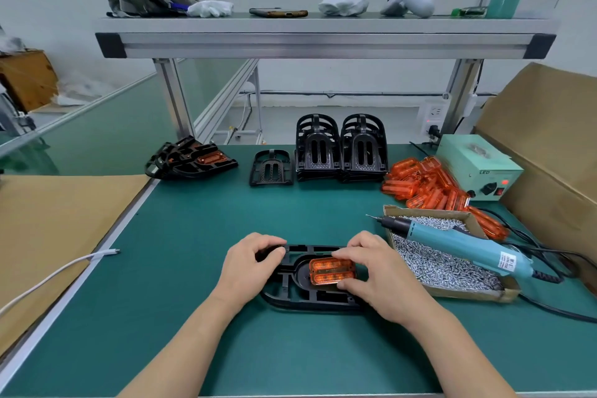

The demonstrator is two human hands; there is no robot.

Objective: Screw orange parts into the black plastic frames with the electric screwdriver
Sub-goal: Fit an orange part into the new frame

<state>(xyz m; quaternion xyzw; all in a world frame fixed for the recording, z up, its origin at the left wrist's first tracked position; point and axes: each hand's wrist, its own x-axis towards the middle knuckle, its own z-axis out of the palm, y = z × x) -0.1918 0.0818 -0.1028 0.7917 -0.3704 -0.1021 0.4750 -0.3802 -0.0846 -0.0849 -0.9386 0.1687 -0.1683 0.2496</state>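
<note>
Down on green matting (181,236), left hand (248,263) grips frame (290,298), right hand (378,275) pinches orange part (329,272).

Factory assembly bench (193,236), aluminium shelf (323,42), screw box (445,263)

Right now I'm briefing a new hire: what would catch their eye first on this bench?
Front centre, the right hand pinches a bright orange translucent part in a black plastic frame the left hand grips. Right of it, a teal electric screwdriver lies across a cardboard tray of silver screws.
</note>
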